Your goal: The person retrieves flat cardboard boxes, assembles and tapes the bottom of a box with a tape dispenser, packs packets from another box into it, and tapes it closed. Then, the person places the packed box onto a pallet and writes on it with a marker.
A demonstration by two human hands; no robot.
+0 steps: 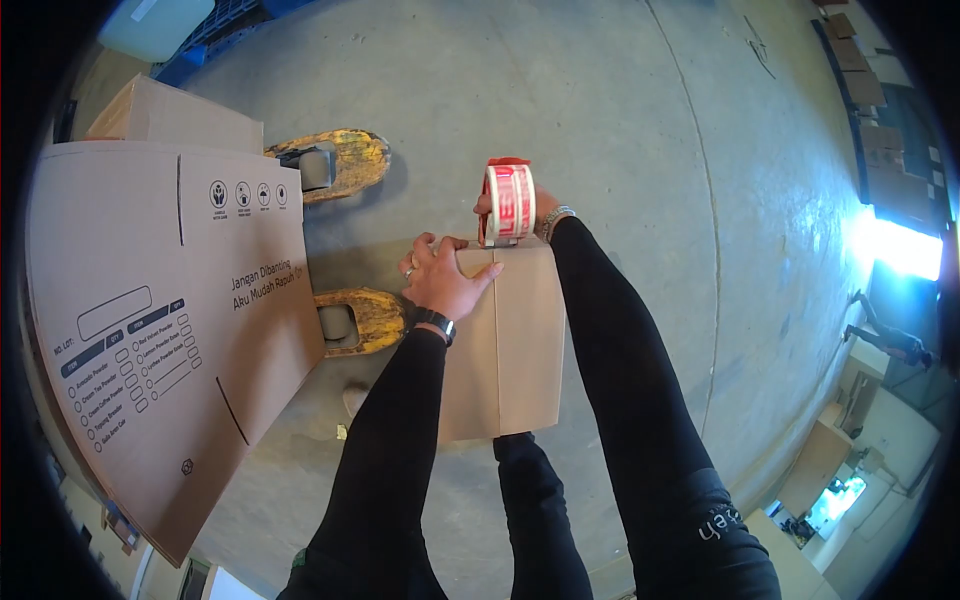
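Note:
A small brown cardboard box (530, 345) stands in front of me, its top flaps meeting at a seam down the middle. My left hand (450, 280) lies on its top at the far left corner, fingers apart and thumb reaching toward the seam. At the far edge, my right hand (545, 206) grips a tape dispenser (508, 161) loaded with a roll of red-and-white printed packing tape (515, 205). The roll hides most of the right fingers. Its lower side is close to the box's far edge; whether tape sticks there I cannot tell.
A large printed cardboard box (190, 330) stands on the left, with another carton (190, 112) behind it. Two worn yellow forks with rollers (355, 165) stick out beside them over the concrete floor (600, 90). Stacked cartons (850, 60) line the far right.

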